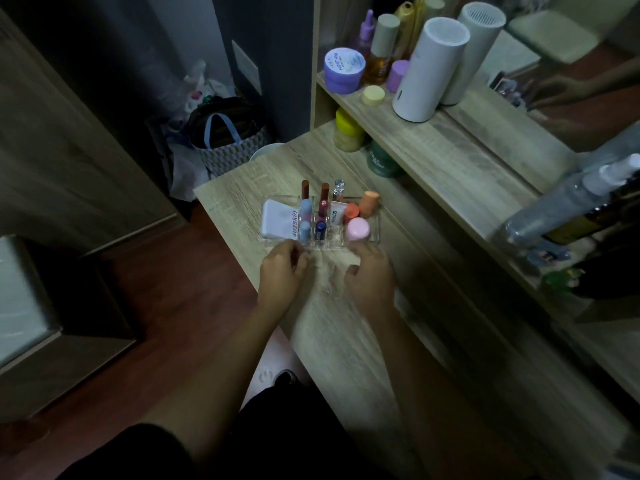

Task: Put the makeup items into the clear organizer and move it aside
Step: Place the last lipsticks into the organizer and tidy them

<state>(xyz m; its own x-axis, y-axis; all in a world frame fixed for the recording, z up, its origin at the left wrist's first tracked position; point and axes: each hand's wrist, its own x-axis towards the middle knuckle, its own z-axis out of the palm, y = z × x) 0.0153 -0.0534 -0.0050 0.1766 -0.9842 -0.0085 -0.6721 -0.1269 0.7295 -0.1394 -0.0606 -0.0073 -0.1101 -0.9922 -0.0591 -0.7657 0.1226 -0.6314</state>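
Note:
The clear organizer (375, 233) stands on the wooden table (363, 341), filled with makeup: a white compact (277, 220) at its left, upright lip tubes (323, 202) in the middle slots, a pink-capped jar (358, 229) and orange-capped items (367, 203) at its right. My left hand (282, 275) is at the organizer's near left corner, fingers curled. My right hand (370, 277) is at the near right edge, fingertips just below the pink cap. Both hands are blurred; whether they touch the organizer I cannot tell.
A shelf (450, 150) behind the table carries a purple jar (344, 70), bottles and two white cylinders (429, 69). A yellow jar (348, 131) and green jar (381, 162) sit under it. Spray bottles (571, 206) lie at right. A patterned bag (225, 140) stands on the floor at left.

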